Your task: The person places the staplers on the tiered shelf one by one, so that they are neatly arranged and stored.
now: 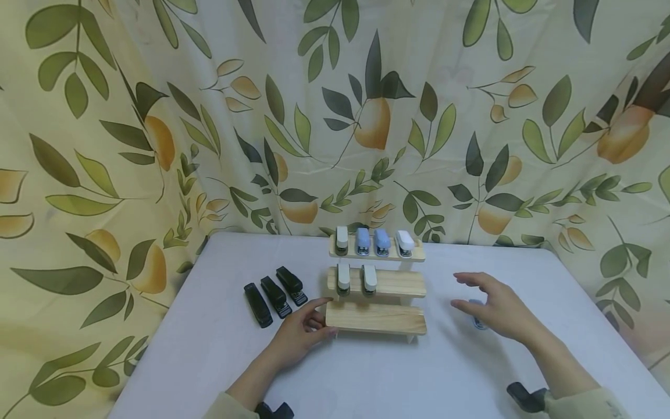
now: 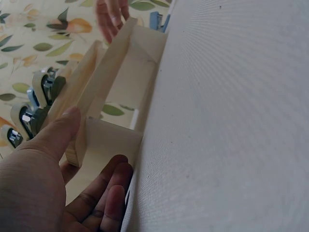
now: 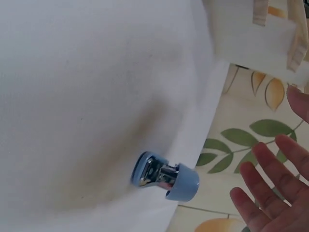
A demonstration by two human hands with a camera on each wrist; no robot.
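Under rack (image 1: 376, 318), white table (image 1: 377, 378); leafy curtain (image 1: 335, 93).

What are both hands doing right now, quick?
Left hand: holding the left end of the lowest shelf.
Right hand: open, holding nothing, near a blue stapler.

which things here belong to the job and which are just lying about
Part of the job, it seems:
tiered wooden rack, gripped by the left hand
six staplers on it
blue stapler near the right hand
three black staplers, probably, though neither hand touches them

Just surroundings:
white table
floral curtain
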